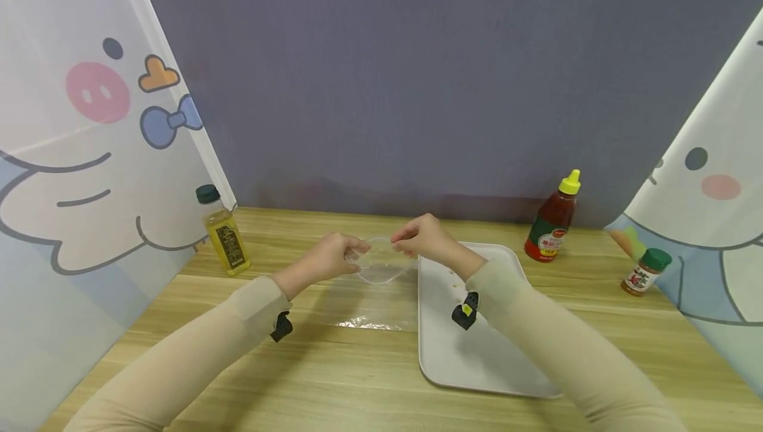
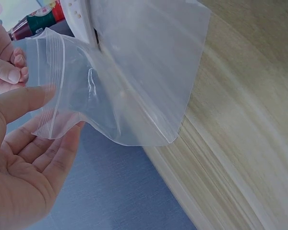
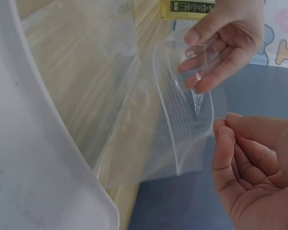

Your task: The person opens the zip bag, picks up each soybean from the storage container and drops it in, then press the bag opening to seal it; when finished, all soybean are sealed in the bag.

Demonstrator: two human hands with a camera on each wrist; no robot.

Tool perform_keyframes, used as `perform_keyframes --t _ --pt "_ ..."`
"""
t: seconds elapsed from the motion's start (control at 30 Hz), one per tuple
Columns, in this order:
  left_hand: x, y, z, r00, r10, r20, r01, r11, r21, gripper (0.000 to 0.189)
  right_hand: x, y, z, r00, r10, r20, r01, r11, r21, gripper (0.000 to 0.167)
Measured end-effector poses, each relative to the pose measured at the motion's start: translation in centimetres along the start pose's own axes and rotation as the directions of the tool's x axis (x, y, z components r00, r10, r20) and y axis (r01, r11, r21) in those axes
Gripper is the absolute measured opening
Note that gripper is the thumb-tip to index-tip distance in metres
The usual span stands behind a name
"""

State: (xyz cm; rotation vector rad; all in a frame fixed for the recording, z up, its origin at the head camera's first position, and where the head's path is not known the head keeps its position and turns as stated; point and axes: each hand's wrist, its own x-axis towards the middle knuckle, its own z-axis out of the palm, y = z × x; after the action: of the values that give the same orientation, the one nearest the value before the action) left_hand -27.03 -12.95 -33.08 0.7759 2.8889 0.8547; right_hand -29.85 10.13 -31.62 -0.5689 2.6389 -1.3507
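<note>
A clear zip-lock bag [image 1: 372,299] hangs between my two hands above the wooden table, its mouth bowed into a loop. My left hand [image 1: 326,256] holds one side of the mouth, with the thumb on one face and the other fingers spread behind the film in the left wrist view. From the other side my right hand [image 1: 430,240] pinches with thumb and forefinger at the rim, seen closely in the right wrist view. The bag's zip strip [image 3: 170,110] runs across below the opening. No contents show clearly through the film.
A white tray [image 1: 438,366] lies to the right of the bag, partly under my right forearm, with a few small pale bits on it. An oil bottle [image 1: 229,243] stands left. A red sauce bottle [image 1: 545,233] and a green-capped spice jar [image 1: 642,276] stand right.
</note>
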Motion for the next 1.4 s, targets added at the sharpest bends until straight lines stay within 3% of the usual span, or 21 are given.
perform_keyframes --t 0.3,0.73,0.9,1.07,1.4 --pt "-0.2 0.2 0.0 1.000 -0.030 0.002 0.030 1.000 0.002 0.044 -0.6 1.3 -2.5 1.000 0.012 -0.014 -0.011 1.000 0.020 0.019" --pt "-0.4 -0.1 0.2 1.000 -0.016 -0.022 0.016 1.000 0.014 0.039 -1.4 6.4 -5.5 0.996 0.084 0.029 -0.081 0.993 -0.085 0.021" --pt "-0.4 -0.1 0.3 0.998 -0.037 -0.045 0.037 0.999 0.014 0.035 -1.4 8.3 -5.9 0.993 0.116 0.037 -0.109 0.981 -0.158 0.022" --pt "-0.5 0.1 0.4 0.996 -0.040 -0.075 0.043 0.998 0.035 0.033 -1.4 9.7 -5.9 0.995 0.077 0.062 -0.058 0.964 -0.260 0.016" --pt "-0.5 0.0 0.6 0.995 -0.051 -0.084 0.053 0.998 0.034 0.034 -1.5 10.8 -5.5 0.990 0.058 0.127 -0.021 0.961 -0.277 0.020"
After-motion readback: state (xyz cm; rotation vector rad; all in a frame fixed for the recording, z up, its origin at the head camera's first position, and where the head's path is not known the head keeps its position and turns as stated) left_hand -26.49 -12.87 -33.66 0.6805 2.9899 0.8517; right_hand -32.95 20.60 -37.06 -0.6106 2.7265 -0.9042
